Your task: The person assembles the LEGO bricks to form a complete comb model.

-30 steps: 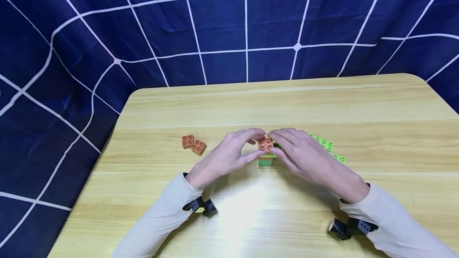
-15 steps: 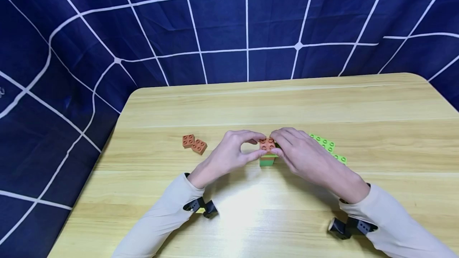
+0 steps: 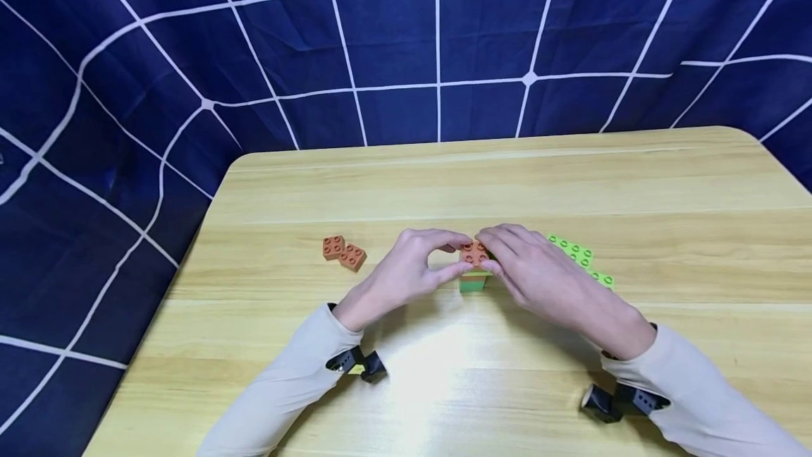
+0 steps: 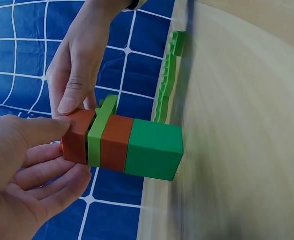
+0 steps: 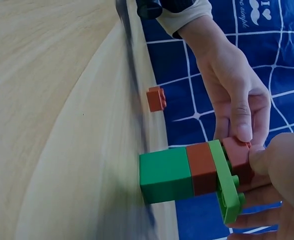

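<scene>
Little has shifted over the last second; two loose bricks (image 3: 345, 253) lie untouched; the left hand (image 3: 402, 275) still pinches the top brick (image 3: 474, 254), over an upright stack (image 4: 119, 144); the right hand (image 3: 533, 266) still pinches the brick's right side; lime plates (image 3: 574, 252) lie beyond, partly hidden; so the brick looks not yet seated; the wrist views show a gap above the lime layer (image 4: 97, 142), hidden from the head view.

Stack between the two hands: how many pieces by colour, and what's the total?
Orange bricks: 2
Light green plate: 1
Dark green block: 1
Total: 4
</scene>
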`<state>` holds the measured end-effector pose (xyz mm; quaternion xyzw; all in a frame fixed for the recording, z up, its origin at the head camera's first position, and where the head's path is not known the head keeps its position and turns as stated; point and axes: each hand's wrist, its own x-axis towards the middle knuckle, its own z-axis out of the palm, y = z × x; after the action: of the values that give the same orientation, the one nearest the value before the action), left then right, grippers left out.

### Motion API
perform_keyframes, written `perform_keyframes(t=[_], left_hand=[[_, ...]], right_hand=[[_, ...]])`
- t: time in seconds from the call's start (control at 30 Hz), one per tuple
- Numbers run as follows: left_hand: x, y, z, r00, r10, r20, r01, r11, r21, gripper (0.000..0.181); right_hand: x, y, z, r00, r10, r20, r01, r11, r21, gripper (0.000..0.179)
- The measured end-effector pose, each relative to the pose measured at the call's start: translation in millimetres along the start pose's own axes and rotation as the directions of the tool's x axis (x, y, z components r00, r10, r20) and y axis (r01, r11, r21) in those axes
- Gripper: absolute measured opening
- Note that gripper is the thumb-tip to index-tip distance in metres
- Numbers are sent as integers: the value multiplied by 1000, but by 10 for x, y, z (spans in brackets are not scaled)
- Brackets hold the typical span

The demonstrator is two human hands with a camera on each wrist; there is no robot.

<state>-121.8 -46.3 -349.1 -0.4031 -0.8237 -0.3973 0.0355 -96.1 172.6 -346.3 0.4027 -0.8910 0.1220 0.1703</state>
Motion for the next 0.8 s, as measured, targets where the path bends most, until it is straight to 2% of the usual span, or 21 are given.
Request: perform_keyframes(t=[0.2, 0.43, 0.5, 0.6, 0.67, 0.8], left_hand=[[9, -16, 0, 1000, 4, 4, -4, 1000, 2, 31], [18, -14, 0, 999, 46, 7, -47, 998, 42, 32], [16, -8, -4, 999, 47, 17, -48, 997, 63, 34], [6, 10, -17, 998, 27, 58, -36, 989, 144, 40], [-9, 29, -29, 993, 5, 115, -33, 969, 244, 46], [-12, 109, -40, 967, -82, 242, -36, 894, 447, 58]], right_hand=[[-3, -19, -2, 1000, 0, -3, 0, 1000, -25, 60], [-7, -43, -9, 999, -20, -34, 18, 998, -64, 64], [-9, -48, -8, 999, -14, -36, 11, 998, -67, 65], [-12, -59, -4, 1000, 2, -29, -4, 997, -74, 69], [-11, -66, 1, 1000, 9, -22, -11, 997, -79, 70], [-10, -74, -10, 1000, 22, 0, -22, 995, -93, 73]])
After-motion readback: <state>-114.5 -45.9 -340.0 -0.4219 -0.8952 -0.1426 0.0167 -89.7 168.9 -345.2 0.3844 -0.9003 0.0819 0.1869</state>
